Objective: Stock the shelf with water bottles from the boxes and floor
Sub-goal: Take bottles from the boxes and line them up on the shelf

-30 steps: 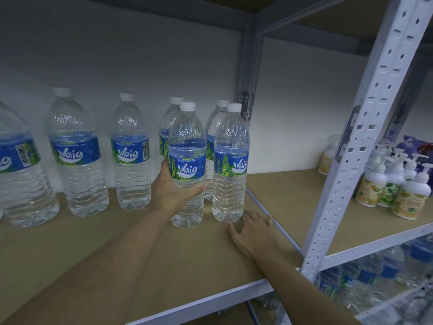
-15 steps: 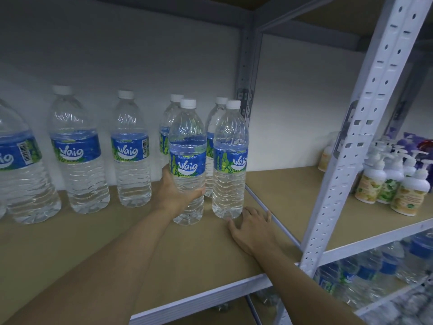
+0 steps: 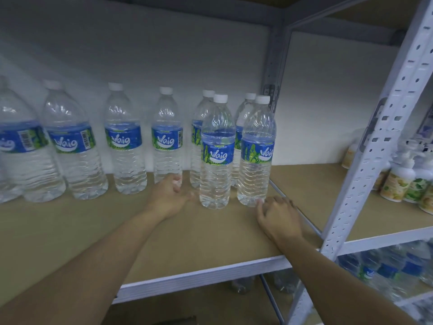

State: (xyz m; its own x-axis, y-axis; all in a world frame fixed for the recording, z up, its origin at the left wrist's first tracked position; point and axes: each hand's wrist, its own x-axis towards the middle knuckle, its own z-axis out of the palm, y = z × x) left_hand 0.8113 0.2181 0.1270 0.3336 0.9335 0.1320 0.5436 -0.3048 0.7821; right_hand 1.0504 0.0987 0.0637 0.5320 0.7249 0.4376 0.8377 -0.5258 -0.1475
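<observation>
Low in the frame, two bare forearms reach in over the front rail of the shelf. At mid-frame the left hand sits just left of the front bottle, fingers loosely curled and holding nothing (whether the thumb brushes the base is too close to call). The right hand rests on the board with its fingers bent and relaxed. Its tips are at the foot of the neighbouring bottle, apparently steadying it so the pair stands flush.

Both bottles stand upright, side by side, just ahead of the back row of bottles lined along the wall across the left half. So a second rank is starting! Far right, past the post, pump bottles fill the next bay.

And the change: half a second ago the left hand was wrapped round the front bottle's waist. Now it has let go and dropped low beside it, so that bottle is placed. The right hand has barely moved. Next, I'd judge, back for more stock.
</observation>
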